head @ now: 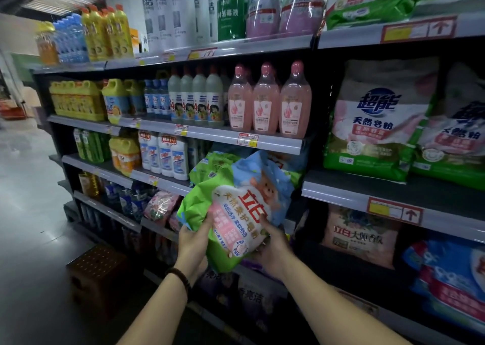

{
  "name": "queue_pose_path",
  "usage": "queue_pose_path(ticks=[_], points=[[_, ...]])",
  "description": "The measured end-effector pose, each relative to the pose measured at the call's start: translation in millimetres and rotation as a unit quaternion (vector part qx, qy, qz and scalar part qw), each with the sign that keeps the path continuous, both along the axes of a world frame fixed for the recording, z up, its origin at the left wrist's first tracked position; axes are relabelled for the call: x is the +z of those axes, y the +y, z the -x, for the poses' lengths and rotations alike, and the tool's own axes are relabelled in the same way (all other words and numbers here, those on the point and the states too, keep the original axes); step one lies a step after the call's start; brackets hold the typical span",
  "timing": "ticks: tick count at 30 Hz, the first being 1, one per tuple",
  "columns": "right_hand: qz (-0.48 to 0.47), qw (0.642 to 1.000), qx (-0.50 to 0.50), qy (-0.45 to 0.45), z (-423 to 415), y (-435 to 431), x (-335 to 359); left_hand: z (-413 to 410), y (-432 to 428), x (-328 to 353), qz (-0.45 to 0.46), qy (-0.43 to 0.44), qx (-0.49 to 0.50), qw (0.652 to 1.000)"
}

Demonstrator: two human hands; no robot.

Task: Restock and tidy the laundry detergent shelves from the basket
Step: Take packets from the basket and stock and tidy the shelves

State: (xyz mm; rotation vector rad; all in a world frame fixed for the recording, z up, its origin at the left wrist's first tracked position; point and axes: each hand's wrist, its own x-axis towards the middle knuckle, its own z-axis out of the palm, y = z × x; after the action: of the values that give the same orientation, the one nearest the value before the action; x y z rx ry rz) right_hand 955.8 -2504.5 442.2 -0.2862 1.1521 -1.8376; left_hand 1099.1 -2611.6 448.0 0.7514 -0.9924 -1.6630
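- Left hand point(193, 239) and right hand point(273, 247) both grip one green detergent bag point(236, 208), not yet shelved.
- Matching bags point(210, 164) already stand behind it; basket unseen.

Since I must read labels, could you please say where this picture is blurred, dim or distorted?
In the head view the detergent bag is legible, the far-left yellow bottles are blurred, the lowest shelf is dim, and shelf edges bow.

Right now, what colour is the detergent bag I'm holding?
The detergent bag is green and light blue with a pink panel and red lettering; head view.
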Motion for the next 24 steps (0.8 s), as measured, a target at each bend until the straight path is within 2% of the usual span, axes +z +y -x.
queue_pose_path(ticks=[5, 9, 13, 15, 19, 21, 24], points=[[0.031, 0.995, -0.084, 0.039, 13, -24, 18, 7, -1, -8, -0.065, 0.033, -0.057, 0.996], [0.026, 0.987, -0.143, 0.068, 36, -44, 18, 27, -14, -4, -0.059, -0.035, -0.071, 0.995], [0.026, 0.975, -0.190, 0.115, 57, -60, 29, 53, -39, -11, -0.092, -0.037, -0.026, 0.995], [0.014, 0.964, -0.222, 0.148, 71, -73, 37, 68, -49, -16, -0.105, -0.029, -0.006, 0.994], [-0.067, 0.924, -0.296, 0.233, 100, -105, 52, 101, -59, -10, -0.105, 0.006, -0.067, 0.992], [-0.094, 0.904, -0.324, 0.264, 120, -123, 52, 116, -62, -8, -0.070, -0.007, -0.090, 0.993], [-0.102, 0.891, -0.347, 0.276, 153, -149, 45, 136, -72, -14, 0.051, -0.084, -0.082, 0.992]])
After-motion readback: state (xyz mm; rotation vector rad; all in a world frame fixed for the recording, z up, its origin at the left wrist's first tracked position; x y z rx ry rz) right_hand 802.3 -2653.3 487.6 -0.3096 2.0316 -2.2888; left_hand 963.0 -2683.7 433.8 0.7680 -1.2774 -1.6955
